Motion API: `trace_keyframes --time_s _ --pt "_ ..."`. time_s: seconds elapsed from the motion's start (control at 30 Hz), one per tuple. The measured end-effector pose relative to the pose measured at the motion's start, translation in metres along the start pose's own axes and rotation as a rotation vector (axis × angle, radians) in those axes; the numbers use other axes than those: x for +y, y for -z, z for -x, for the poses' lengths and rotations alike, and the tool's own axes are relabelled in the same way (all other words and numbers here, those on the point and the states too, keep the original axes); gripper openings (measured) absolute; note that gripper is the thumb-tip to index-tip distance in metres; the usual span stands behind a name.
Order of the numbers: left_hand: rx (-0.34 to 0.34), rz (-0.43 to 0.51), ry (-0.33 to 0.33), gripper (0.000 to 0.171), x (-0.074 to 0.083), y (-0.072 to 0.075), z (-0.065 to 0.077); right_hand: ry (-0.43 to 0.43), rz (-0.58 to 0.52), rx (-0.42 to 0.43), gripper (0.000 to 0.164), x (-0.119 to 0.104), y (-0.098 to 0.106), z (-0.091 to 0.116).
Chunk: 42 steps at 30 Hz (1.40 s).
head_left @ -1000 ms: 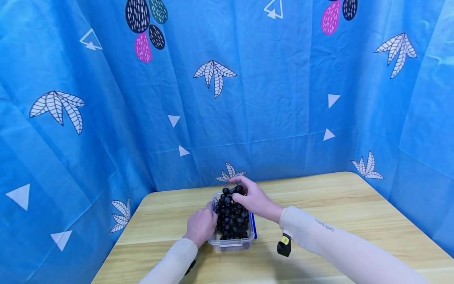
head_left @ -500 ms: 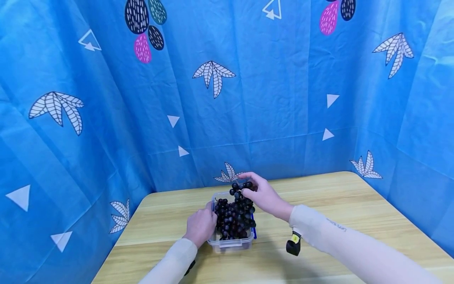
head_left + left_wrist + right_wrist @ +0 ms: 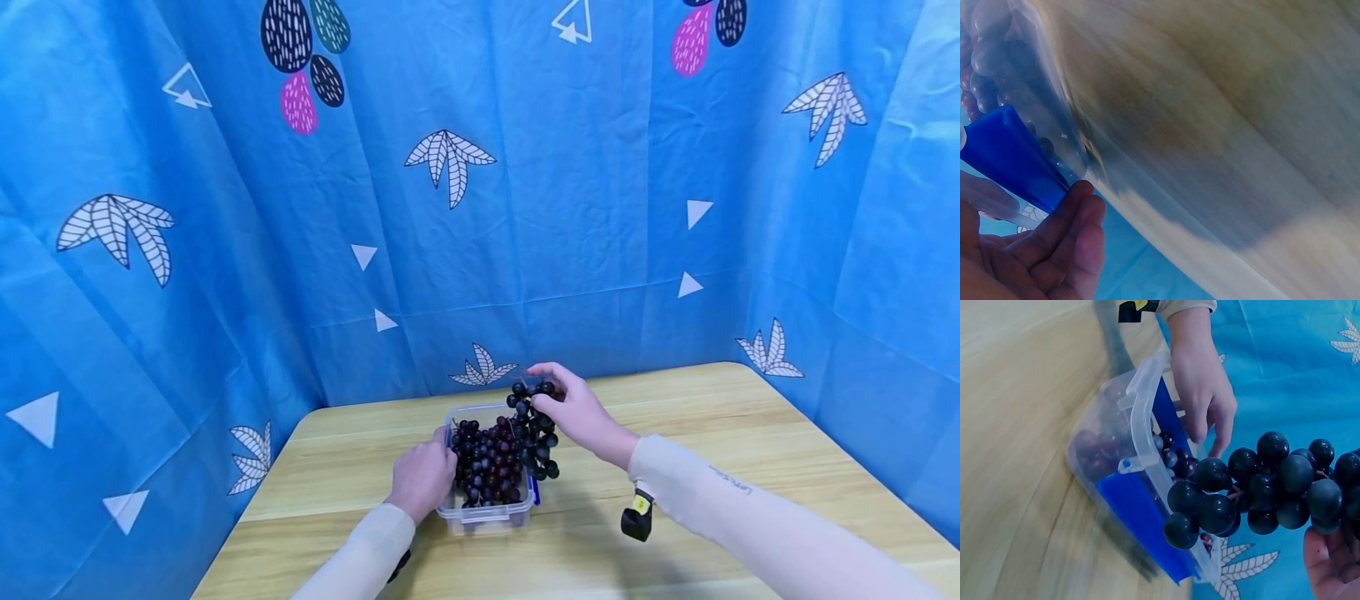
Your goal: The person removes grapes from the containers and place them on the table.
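A clear plastic food container (image 3: 486, 514) with blue side latches stands on the table. My left hand (image 3: 422, 477) grips its left wall; in the left wrist view, bent fingers lie beside a folded-down blue latch (image 3: 1013, 159). Dark red-purple grapes (image 3: 483, 467) sit inside the container. With thumb and fingers, my right hand (image 3: 581, 414) holds the top of a bunch of black grapes (image 3: 538, 437), which hangs over the container's right rim. The right wrist view has this bunch (image 3: 1266, 484) large in front, partly covering the container's opening.
The light wooden table (image 3: 660, 475) extends on both sides of the container. A blue patterned curtain (image 3: 585, 225) hangs along its back and sides. The right sleeve (image 3: 720, 492) has a black strap (image 3: 637, 523) dangling at the wrist.
My right hand has drawn the black grape bunch up out of the container and over to the right, uncovering the redder grapes underneath. The left hand has kept its grip in place.
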<state>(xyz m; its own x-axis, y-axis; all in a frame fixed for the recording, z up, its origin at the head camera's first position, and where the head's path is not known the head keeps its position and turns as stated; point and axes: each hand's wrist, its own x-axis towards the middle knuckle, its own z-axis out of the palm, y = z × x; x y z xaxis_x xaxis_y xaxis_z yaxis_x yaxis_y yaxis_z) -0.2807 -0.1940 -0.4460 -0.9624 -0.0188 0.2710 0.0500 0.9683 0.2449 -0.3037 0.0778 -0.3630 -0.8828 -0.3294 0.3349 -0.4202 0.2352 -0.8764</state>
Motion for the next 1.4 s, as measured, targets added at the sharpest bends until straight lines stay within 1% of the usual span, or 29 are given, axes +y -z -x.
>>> trace_keyframes --time_s 0.37,0.6,0.83,0.97,1.33,1.4 --pt "0.01 0.005 -0.003 0.051 -0.001 0.002 0.0 -0.029 0.032 0.047 0.043 0.017 0.013 0.003" --pt "0.007 -0.004 -0.005 0.05 -0.001 0.002 0.0 -0.06 0.052 0.056 0.044 0.026 0.018 0.003" --pt "0.011 0.003 -0.01 0.051 -0.002 0.001 0.001 -0.101 0.069 0.08 0.045 0.034 0.018 0.004" --pt "0.01 0.012 -0.01 0.051 -0.002 0.001 0.001 -0.125 0.07 0.076 0.046 0.04 0.017 0.005" --pt "0.004 0.018 -0.004 0.052 -0.002 -0.001 0.002 -0.217 0.018 0.087 0.047 0.05 0.014 0.007" --pt "0.004 0.017 -0.002 0.052 -0.002 -0.001 0.002 -0.222 0.018 0.084 0.048 0.054 0.014 0.007"
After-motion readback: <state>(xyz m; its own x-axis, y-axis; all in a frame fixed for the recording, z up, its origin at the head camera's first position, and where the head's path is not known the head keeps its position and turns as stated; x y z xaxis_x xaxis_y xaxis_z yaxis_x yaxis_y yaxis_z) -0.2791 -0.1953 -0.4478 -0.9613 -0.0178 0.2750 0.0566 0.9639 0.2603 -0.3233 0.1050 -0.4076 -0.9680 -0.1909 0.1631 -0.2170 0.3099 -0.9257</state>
